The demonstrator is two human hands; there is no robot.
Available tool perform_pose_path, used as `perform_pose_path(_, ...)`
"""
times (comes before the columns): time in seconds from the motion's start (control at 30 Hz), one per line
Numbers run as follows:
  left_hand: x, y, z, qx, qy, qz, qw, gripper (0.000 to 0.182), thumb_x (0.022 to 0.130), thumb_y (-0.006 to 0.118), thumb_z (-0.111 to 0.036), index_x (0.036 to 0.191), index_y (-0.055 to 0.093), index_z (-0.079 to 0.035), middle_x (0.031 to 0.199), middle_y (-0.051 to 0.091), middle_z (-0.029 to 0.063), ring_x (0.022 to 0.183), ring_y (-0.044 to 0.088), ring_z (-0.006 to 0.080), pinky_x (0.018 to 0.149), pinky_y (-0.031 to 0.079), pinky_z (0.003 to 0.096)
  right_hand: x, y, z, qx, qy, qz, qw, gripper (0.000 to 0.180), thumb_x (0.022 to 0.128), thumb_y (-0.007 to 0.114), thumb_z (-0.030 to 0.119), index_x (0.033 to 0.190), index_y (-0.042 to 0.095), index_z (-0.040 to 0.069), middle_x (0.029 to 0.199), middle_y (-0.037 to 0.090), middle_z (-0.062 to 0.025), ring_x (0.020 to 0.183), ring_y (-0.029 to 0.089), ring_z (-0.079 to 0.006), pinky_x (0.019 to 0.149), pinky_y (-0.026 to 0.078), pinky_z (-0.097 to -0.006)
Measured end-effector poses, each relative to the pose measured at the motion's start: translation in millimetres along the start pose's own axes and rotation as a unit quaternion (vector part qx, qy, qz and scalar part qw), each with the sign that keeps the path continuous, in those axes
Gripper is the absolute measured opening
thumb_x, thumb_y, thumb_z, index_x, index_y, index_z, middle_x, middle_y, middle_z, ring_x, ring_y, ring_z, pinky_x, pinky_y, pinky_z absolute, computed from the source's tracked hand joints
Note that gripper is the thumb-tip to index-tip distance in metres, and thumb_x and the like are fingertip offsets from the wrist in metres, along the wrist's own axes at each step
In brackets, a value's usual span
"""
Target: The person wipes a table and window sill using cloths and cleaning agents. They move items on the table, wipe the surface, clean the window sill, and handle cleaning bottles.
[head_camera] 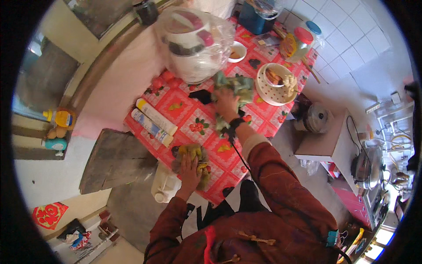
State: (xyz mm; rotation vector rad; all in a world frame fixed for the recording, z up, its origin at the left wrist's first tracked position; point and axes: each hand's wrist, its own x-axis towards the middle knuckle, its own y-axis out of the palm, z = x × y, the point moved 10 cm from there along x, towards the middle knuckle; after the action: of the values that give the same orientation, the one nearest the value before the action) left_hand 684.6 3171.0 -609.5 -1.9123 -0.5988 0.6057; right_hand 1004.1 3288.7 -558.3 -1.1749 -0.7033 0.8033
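My left hand [189, 168] lies palm down on a crumpled yellow-brown cloth [203, 171], near the table's front left edge. Its fingers are extended and point away from me. Farther forward, my right hand [226, 104] rests on a bunched green patterned cloth [242, 87]; part of that cloth shows below the wrist too. How far the right fingers close on it is not clear. A small black item [201, 96] lies just left of this hand. Both cloths are on a red flowered tablecloth [184, 114].
Two tubes [156, 117] lie at left. A plastic-covered appliance [191, 49] stands behind, beside a small white bowl [237, 52]. At right are a dotted dish [273, 97] with food and lidded jars [301, 44]. A pale jug [165, 183] stands below the left edge.
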Motion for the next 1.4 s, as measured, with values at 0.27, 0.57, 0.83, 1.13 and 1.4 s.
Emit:
perform_pose_path(0.27,2,11,5,0.028,0.000,-0.021,0.999,0.076,0.081,0.067,-0.025,0.148,0.035,-0.011,0.158,0.019,0.0194,0.146,0.015,0.0414,0.113,0.023,0.0580,-242,-20,32,0.020,-0.446,0.090,0.890,0.044,0.078,0.064,0.041,0.115,0.064,0.017,0.133,0.053,-0.0069,0.114,0.050,-0.0274,0.093,0.037,-0.0533)
perform_pose_path(0.57,11,46,-17,-0.008,-0.166,-0.063,0.984,0.086,0.081,0.070,-0.039,0.152,0.028,-0.012,0.157,0.018,0.0210,0.145,0.014,0.0435,0.113,0.020,0.0585,-111,-54,-110,0.089,-0.096,0.046,0.990,0.056,0.072,0.071,0.037,0.123,0.059,0.018,0.133,0.052,-0.0084,0.124,0.046,-0.0319,0.096,0.035,-0.0610)
perform_pose_path(0.83,16,68,-83,0.012,-0.139,-0.002,0.990,0.091,0.079,0.075,-0.026,0.152,0.024,-0.007,0.156,0.016,0.0241,0.145,0.011,0.0449,0.116,0.019,0.0544,-246,-40,-59,0.108,-0.462,0.087,0.876,0.055,0.068,0.072,0.027,0.120,0.059,0.015,0.135,0.051,-0.0096,0.123,0.048,-0.0304,0.099,0.036,-0.0535)
perform_pose_path(1.13,23,64,-83,0.010,-0.127,-0.025,0.992,0.086,0.081,0.070,-0.022,0.153,0.023,-0.011,0.158,0.010,0.0239,0.146,0.007,0.0447,0.115,0.019,0.0578,-133,-67,-134,0.079,-0.128,-0.035,0.988,0.055,0.074,0.071,0.029,0.125,0.057,0.017,0.132,0.052,-0.0104,0.122,0.048,-0.0314,0.096,0.038,-0.0529)
perform_pose_path(1.4,17,60,-81,0.033,-0.089,0.024,0.995,0.081,0.087,0.065,-0.030,0.153,0.023,-0.011,0.158,0.012,0.0233,0.146,0.008,0.0442,0.111,0.025,0.0604,-203,-38,-70,0.070,-0.457,0.134,0.876,0.052,0.069,0.071,0.031,0.119,0.060,0.019,0.125,0.056,-0.0048,0.116,0.053,-0.0244,0.096,0.039,-0.0475)
